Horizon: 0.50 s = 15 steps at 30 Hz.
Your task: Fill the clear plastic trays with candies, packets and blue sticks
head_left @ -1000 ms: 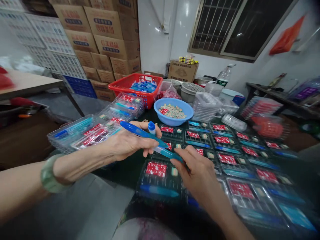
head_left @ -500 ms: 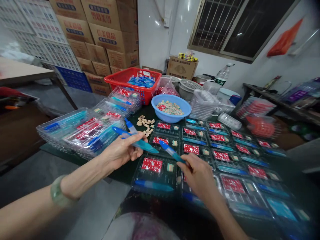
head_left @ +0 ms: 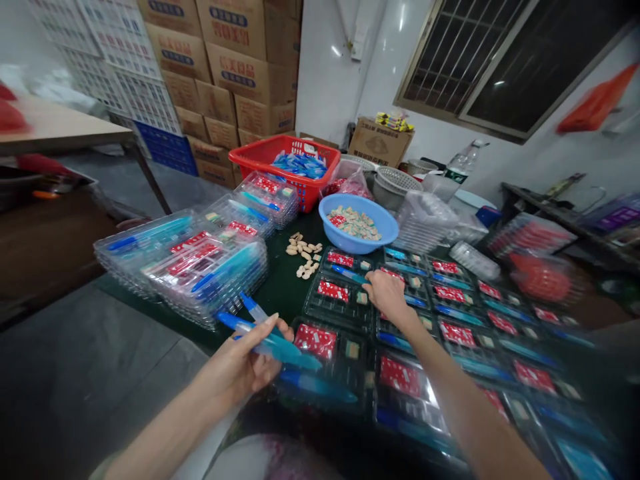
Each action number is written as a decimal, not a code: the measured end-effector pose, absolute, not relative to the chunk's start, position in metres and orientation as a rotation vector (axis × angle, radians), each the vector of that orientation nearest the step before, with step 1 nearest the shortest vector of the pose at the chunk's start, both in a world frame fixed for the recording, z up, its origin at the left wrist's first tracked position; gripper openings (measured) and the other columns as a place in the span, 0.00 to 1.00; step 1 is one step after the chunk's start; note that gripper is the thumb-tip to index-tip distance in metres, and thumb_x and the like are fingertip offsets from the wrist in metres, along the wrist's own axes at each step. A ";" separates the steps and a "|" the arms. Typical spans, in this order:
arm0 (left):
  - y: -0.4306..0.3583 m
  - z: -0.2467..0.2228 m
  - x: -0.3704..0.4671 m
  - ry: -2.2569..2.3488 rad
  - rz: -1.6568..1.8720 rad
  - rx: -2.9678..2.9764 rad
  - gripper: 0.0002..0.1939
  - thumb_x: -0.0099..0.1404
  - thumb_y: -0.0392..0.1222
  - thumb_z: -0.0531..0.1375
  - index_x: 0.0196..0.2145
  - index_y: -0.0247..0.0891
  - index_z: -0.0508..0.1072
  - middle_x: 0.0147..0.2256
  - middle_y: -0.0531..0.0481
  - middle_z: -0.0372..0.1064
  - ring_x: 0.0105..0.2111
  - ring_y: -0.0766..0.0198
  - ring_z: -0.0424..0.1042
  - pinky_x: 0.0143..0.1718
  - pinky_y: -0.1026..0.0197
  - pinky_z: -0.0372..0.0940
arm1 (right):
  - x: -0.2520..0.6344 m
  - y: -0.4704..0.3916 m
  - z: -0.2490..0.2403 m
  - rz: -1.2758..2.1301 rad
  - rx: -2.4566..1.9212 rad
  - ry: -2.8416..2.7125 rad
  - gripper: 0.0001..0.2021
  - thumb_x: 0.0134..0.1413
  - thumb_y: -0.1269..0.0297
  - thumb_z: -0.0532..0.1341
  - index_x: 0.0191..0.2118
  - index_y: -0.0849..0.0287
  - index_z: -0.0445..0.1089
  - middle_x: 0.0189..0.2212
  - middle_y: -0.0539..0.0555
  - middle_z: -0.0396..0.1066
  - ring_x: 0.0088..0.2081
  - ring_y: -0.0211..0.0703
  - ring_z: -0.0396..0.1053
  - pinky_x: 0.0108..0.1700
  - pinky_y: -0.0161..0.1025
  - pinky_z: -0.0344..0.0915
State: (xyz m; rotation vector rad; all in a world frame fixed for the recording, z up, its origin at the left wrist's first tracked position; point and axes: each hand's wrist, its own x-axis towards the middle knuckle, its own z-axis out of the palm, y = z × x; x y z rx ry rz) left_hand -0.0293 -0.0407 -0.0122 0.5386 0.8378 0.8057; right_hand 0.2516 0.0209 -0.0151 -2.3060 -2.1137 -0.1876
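Observation:
In the head view my left hand (head_left: 245, 363) is closed round a couple of blue-and-teal pointed plastic sticks (head_left: 293, 352), above the nearest left tray (head_left: 345, 373). My right hand (head_left: 387, 293) reaches forward and pinches one end of another such pointed stick (head_left: 346, 273). That stick lies over the front part of a clear tray at the back left of the rows. Each of the trays around holds a red dotted packet (head_left: 316, 340) and a small pale striped block (head_left: 352, 349); many also have a stick along the front.
Stacks of filled clear trays (head_left: 200, 267) stand at the left. Behind are a red basket (head_left: 245, 159) of blue sticks and a blue basin (head_left: 335, 230) of small blocks. Peanuts (head_left: 305, 250) lie loose on the dark table. Empty clear trays (head_left: 425, 223) are stacked at the back right.
My right hand has moved forward with its stick, from above the near trays to a back-left tray. My left hand has come lower and nearer, still holding sticks. The view has shifted left.

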 end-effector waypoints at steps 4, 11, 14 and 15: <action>-0.044 -0.014 -0.024 0.842 0.805 0.446 0.08 0.58 0.42 0.60 0.32 0.33 0.70 0.31 0.47 0.69 0.18 0.74 0.63 0.14 0.72 0.56 | 0.251 0.034 -0.017 -0.124 -2.306 -2.118 0.05 0.52 0.66 0.57 0.33 0.60 0.69 0.33 0.59 0.71 0.39 0.49 0.68 0.36 0.38 0.59; -0.042 -0.012 -0.011 0.696 0.851 0.467 0.10 0.59 0.43 0.58 0.34 0.32 0.71 0.32 0.45 0.70 0.15 0.73 0.62 0.09 0.71 0.51 | 0.229 0.017 -0.007 0.094 -2.147 -2.046 0.12 0.57 0.63 0.52 0.44 0.59 0.66 0.36 0.55 0.71 0.37 0.42 0.69 0.37 0.35 0.61; -0.041 -0.011 -0.005 0.643 0.863 0.504 0.13 0.60 0.44 0.57 0.37 0.32 0.71 0.33 0.45 0.70 0.15 0.71 0.64 0.09 0.71 0.53 | 0.203 -0.018 0.002 0.561 -1.790 -2.009 0.14 0.60 0.57 0.48 0.42 0.56 0.67 0.30 0.49 0.71 0.27 0.35 0.67 0.30 0.30 0.61; -0.041 -0.011 -0.003 0.627 0.866 0.516 0.13 0.60 0.45 0.56 0.38 0.32 0.71 0.34 0.45 0.70 0.15 0.71 0.64 0.09 0.70 0.54 | 0.195 -0.030 0.005 0.759 -1.646 -1.945 0.15 0.59 0.56 0.48 0.40 0.57 0.68 0.29 0.49 0.70 0.26 0.34 0.66 0.28 0.30 0.60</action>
